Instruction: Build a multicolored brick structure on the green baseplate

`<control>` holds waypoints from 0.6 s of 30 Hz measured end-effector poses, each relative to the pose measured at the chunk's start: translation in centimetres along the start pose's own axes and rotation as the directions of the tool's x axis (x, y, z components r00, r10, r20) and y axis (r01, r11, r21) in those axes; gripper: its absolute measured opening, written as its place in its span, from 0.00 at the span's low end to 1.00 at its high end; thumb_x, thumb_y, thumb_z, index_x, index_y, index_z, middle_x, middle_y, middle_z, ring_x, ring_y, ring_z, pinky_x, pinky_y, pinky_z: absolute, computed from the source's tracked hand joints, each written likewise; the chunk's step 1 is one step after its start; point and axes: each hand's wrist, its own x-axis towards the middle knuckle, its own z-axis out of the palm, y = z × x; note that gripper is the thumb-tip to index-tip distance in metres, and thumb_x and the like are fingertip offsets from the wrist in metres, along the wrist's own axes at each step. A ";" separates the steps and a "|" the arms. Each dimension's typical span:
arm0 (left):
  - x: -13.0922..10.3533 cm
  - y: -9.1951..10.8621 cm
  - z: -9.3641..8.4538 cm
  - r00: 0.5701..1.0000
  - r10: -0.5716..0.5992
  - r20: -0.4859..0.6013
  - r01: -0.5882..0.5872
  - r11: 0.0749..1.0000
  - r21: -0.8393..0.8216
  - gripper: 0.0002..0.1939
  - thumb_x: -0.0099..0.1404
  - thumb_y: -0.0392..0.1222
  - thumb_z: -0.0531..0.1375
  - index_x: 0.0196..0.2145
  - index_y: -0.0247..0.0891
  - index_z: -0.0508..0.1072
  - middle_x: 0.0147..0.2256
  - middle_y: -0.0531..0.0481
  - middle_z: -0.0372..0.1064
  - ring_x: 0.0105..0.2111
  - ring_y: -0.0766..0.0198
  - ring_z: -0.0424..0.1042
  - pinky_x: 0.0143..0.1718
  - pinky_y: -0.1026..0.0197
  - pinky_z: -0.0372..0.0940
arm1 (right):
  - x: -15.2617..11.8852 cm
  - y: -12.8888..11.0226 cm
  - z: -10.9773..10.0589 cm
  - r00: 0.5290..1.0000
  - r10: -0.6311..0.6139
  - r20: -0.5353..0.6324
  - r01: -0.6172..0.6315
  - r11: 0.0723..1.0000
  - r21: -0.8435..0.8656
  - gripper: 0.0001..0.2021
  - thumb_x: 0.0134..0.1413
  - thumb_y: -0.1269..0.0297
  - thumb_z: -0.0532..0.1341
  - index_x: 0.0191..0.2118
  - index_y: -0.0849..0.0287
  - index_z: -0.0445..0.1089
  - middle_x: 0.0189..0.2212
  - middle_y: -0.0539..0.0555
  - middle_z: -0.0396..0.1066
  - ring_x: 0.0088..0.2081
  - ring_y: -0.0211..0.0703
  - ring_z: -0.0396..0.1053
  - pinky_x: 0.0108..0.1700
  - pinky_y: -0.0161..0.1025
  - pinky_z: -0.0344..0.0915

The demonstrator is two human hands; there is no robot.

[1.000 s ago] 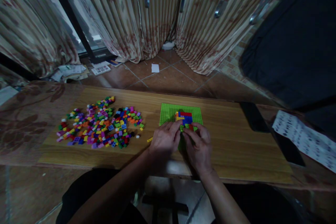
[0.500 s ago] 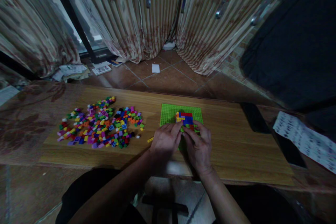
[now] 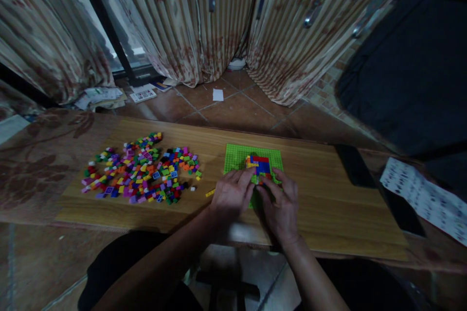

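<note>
A small build of toy bricks (image 3: 261,167), blue and red on top with yellow and orange at its left, stands on a green studded baseplate (image 3: 233,154). My left hand (image 3: 232,191) grips it from the near left, the fingertips at its side. From the near right my right hand (image 3: 282,200) holds it, thumb and fingers bent against its front and right side. The fingers hide the build's near part and the plate's front. Left of my left hand lies a yellow brick (image 3: 210,193), and a small white brick (image 3: 193,188) sits farther left.
A wide spread of loose coloured bricks (image 3: 136,170) covers the left of the wooden board (image 3: 321,204). At the right lie a dark phone-like slab (image 3: 354,165) and a printed sheet (image 3: 423,194). Curtains (image 3: 175,34) hang beyond the tiled floor.
The view has shifted slightly. My right hand's fingers have moved a little to the right along the build's near side; my left hand stays about where it was.
</note>
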 end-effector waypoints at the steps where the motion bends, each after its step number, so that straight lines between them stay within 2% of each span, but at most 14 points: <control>1: 0.0 0.0 0.0 1.000 -0.007 0.015 0.008 1.000 -0.008 0.19 0.67 0.38 0.55 0.55 0.35 0.64 0.44 0.44 0.74 0.41 0.56 0.72 0.46 0.54 0.69 | 0.0 0.0 0.0 1.000 0.001 -0.004 -0.001 1.000 0.002 0.09 0.60 0.64 0.61 0.44 0.57 0.75 0.50 0.61 0.67 0.52 0.52 0.63 0.49 0.51 0.66; 6: 0.1 -0.1 0.2 0.998 -0.034 0.062 0.036 0.999 -0.029 0.19 0.67 0.37 0.55 0.55 0.36 0.64 0.44 0.44 0.74 0.41 0.56 0.72 0.47 0.53 0.68 | 0.2 0.0 -0.1 0.999 0.037 -0.039 -0.035 0.998 0.053 0.08 0.60 0.65 0.60 0.43 0.55 0.75 0.51 0.59 0.67 0.52 0.50 0.64 0.49 0.50 0.66; 12: 0.0 -0.3 0.7 1.000 -0.004 0.030 0.004 1.000 -0.022 0.19 0.67 0.38 0.56 0.55 0.37 0.64 0.44 0.45 0.74 0.41 0.57 0.72 0.46 0.54 0.68 | -0.5 0.3 -0.6 0.988 0.141 -0.064 -0.131 0.982 0.134 0.07 0.60 0.64 0.61 0.42 0.55 0.74 0.51 0.58 0.67 0.51 0.49 0.66 0.48 0.48 0.67; 18: 0.1 -0.1 0.9 0.999 0.039 0.011 -0.039 0.997 0.067 0.17 0.68 0.40 0.56 0.54 0.36 0.66 0.40 0.45 0.76 0.38 0.57 0.73 0.42 0.55 0.69 | -0.9 0.4 -0.4 0.983 0.178 -0.046 -0.165 0.966 0.198 0.07 0.60 0.64 0.60 0.42 0.55 0.74 0.50 0.57 0.67 0.51 0.47 0.66 0.51 0.50 0.66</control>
